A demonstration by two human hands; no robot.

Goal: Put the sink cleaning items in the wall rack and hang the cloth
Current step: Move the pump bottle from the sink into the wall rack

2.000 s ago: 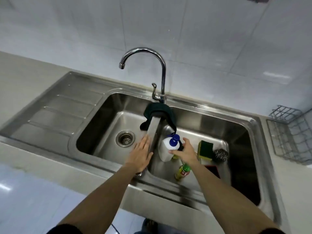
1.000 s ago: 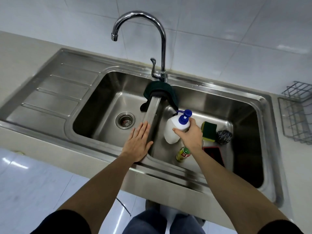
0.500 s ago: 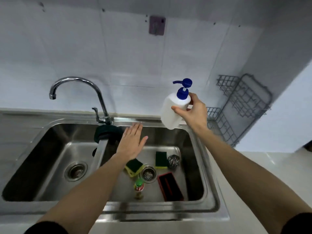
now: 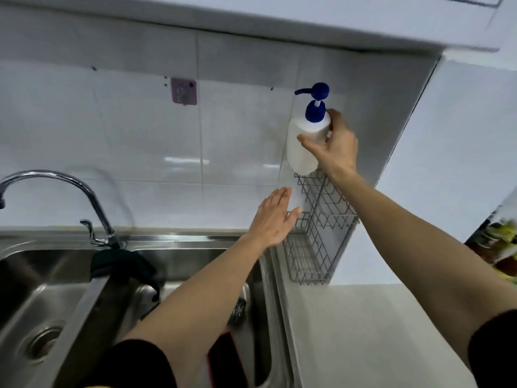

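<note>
Bottle (image 4: 303,147) gripped by right hand (image 4: 337,148) hangs just above wire rack's (image 4: 316,233) top edge, right of centre; left hand (image 4: 272,219) spread flat, empty, beside it.

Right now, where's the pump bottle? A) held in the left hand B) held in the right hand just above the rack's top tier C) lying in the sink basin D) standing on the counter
B: the right hand grips the pump bottle upright, its base just over the wall rack top tier; the left hand is open and empty.
</note>
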